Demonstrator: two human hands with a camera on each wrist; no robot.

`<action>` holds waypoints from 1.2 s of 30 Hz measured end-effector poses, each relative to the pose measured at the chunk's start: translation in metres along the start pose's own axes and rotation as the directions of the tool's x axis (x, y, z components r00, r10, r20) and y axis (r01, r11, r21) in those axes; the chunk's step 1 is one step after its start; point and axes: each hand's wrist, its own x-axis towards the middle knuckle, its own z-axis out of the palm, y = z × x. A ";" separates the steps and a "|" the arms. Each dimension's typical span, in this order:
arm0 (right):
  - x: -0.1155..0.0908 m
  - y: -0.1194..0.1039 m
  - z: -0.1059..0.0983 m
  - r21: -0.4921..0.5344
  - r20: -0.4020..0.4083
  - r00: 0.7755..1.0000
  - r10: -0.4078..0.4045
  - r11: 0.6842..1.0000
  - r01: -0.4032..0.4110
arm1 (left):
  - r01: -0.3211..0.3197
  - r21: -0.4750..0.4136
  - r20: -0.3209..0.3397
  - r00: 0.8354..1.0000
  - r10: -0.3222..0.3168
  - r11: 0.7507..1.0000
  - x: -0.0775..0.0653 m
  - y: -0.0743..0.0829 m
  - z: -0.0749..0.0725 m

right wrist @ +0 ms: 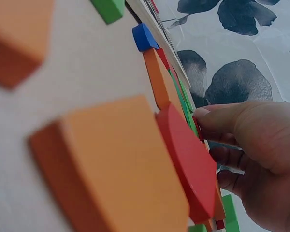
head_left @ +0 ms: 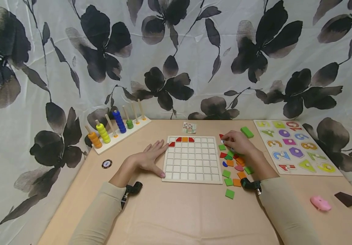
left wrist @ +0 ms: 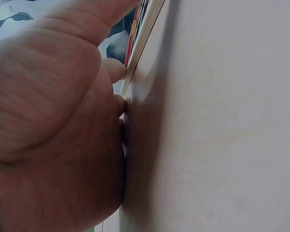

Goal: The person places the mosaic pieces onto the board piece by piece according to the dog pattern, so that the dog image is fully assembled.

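A white square grid board [head_left: 193,162] lies mid-table, with red quarter-round pieces [head_left: 172,144] and an orange square [head_left: 185,139] in its upper left cells. My left hand [head_left: 149,158] rests flat along the board's left edge, fingers spread and thumb at the lower left corner. In the left wrist view its palm [left wrist: 58,116] faces the tabletop. On the board's right my right hand [head_left: 238,141] reaches over loose pieces; thumb and fingertips pinch a small red piece [right wrist: 198,127], partly hidden. Nearer the right wrist camera are a red curved piece [right wrist: 188,166] and orange squares [right wrist: 111,166].
A peg stacker [head_left: 121,134] with coloured rings stands back left, a round chip [head_left: 107,164] before it. A small picture card [head_left: 189,127] lies behind the board. On the right are a number puzzle board [head_left: 281,160], a pink toy [head_left: 320,203] and a dark flat piece [head_left: 347,199].
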 end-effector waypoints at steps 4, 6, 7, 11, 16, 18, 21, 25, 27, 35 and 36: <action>0.000 0.000 0.002 0.011 0.009 1.000 0.027 1.000 -0.027 | 0.004 0.005 0.001 1.000 -0.004 1.000 0.000 0.000 0.000; 0.000 0.001 0.003 0.017 0.014 0.999 0.033 0.999 -0.033 | 0.004 0.010 0.001 1.000 -0.004 1.000 0.000 0.000 0.001; 0.000 0.001 0.003 0.023 0.017 0.999 0.035 0.999 -0.035 | 0.004 0.011 0.000 1.000 -0.004 1.000 0.000 0.000 0.001; -0.002 0.000 0.002 0.073 0.017 0.998 0.067 0.995 -0.068 | 0.005 0.011 -0.002 1.000 -0.005 1.000 0.000 -0.001 0.003; -0.006 -0.002 -0.005 0.138 0.013 0.986 0.166 0.976 -0.167 | -0.003 0.007 -0.008 1.000 0.004 1.000 0.001 -0.001 0.004; -0.007 -0.004 -0.008 0.145 0.009 0.987 0.161 0.976 -0.161 | -0.004 0.010 -0.006 1.000 0.004 1.000 0.002 -0.001 0.004; -0.004 -0.012 -0.015 0.150 -0.017 0.996 0.089 0.985 -0.086 | -0.001 0.014 -0.004 1.000 0.001 1.000 0.002 -0.001 0.003; 0.007 -0.032 -0.018 0.158 -0.055 0.998 -0.034 0.986 0.043 | 0.007 0.010 -0.001 1.000 -0.007 1.000 0.000 -0.001 0.003; 0.016 -0.048 -0.015 0.187 -0.046 0.997 -0.061 0.980 0.069 | 0.010 0.008 0.002 1.000 -0.010 1.000 -0.001 -0.002 0.003; 0.057 -0.109 0.020 0.241 0.066 0.986 -0.151 0.962 0.131 | 0.003 0.014 0.001 1.000 -0.003 1.000 -0.001 -0.001 0.001; 0.061 -0.114 0.026 0.234 0.076 0.984 -0.163 0.962 0.141 | 0.001 0.016 -0.001 1.000 -0.001 1.000 -0.001 -0.001 0.001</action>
